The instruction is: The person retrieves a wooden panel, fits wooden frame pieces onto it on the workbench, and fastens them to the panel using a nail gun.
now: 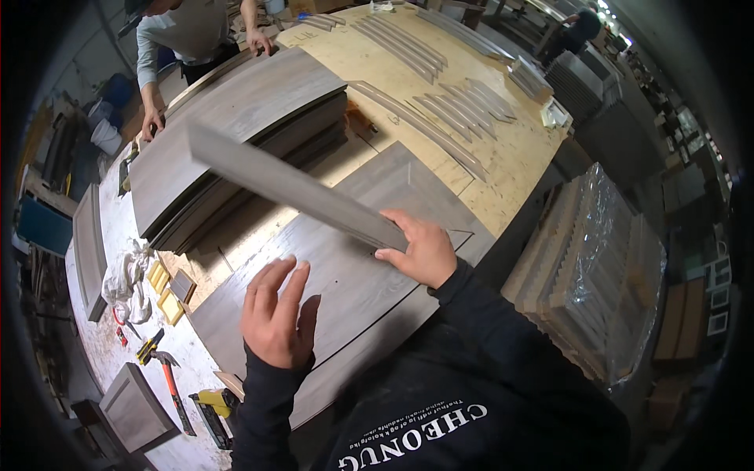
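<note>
Jutting out from the person's right hand [428,253], the grey wooden strip [290,184] is gripped near one end, its far end crossing in front of the board stack [236,118]. With the hold at one end only, the long free part could swing or tip; that end is blurred, and I cannot tell whether it touches the stack. A knock there could scuff either. Below lies the grey panel [353,286]; if the grip slipped, the strip could drop and dent its face. The left hand [275,318] is empty, fingers raised and spread, apart from the strip, so it gives no support. Left of the panel, the surface [98,345] carries a hammer [174,388], a yellow-and-black nail gun [217,403] and a crumpled white cloth [129,282]; the nail gun, close by the left sleeve [267,404], could be nudged. Beyond, a co-worker's hands [258,41] are at the stack's far side, where a careless swing could catch them.
</note>
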Tool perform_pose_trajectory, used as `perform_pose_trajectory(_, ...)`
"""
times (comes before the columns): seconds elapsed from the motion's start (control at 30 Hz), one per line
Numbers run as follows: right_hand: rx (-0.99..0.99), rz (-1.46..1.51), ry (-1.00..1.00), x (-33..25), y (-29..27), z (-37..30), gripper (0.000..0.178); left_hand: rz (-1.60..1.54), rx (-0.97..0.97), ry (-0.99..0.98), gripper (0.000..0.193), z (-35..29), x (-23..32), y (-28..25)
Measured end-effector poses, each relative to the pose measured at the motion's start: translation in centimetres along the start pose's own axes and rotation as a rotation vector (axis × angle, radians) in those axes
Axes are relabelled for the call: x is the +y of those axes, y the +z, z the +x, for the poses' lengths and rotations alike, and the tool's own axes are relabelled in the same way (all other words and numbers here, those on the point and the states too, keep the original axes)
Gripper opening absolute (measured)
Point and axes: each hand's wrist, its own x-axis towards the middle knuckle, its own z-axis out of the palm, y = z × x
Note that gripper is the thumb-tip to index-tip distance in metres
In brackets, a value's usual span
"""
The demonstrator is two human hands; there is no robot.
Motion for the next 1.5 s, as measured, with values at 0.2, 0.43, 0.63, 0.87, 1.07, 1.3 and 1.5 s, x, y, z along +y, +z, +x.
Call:
perform_pose_trajectory(0.2, -0.114, -0.199, -0.527, 1.9, 1.7, 0.6, 0.055, 0.492, -0.301, 0.023, 0.080, 0.1, -2.7, 1.9)
perform_pose_trajectory(0.43, -0.281, -0.216, -0.568, 2.5, 6.1, 3.0, 0.051, 0.256, -0.316, -0.064, 0.074, -4.1, -9.0, 5.0)
perform_pose_trajectory(0.63, 0.148, -0.331, -0.514, 4.9, 4.2, 7.3, 0.062, 0.123, -0.186, -0.306, 0.061, -4.2, -13.2, 8.2)
perform_pose_trajectory(0.87, 0.410, -0.184, 0.140, 19.1, 4.0, 10.9, 0.055, 0.150, -0.311, -0.405, 0.057, -0.2, -15.5, 11.5)
perform_pose_trajectory(1.07, 0.444, -0.193, 0.182, 18.9, 4.6, 10.6, 0.050, 0.115, -0.385, -0.369, 0.057, 1.7, -16.7, 13.0)
perform_pose_trajectory(1.3, 0.410, -0.157, 0.196, 19.1, 3.8, 10.6, 0.051, 0.102, -0.419, -0.379, 0.055, 2.3, -17.1, 13.9)
perform_pose_trajectory(1.5, 0.331, -0.054, 0.239, 19.6, 3.3, 10.6, 0.051, 0.077, -0.390, -0.390, 0.054, 2.2, -16.7, 14.4)
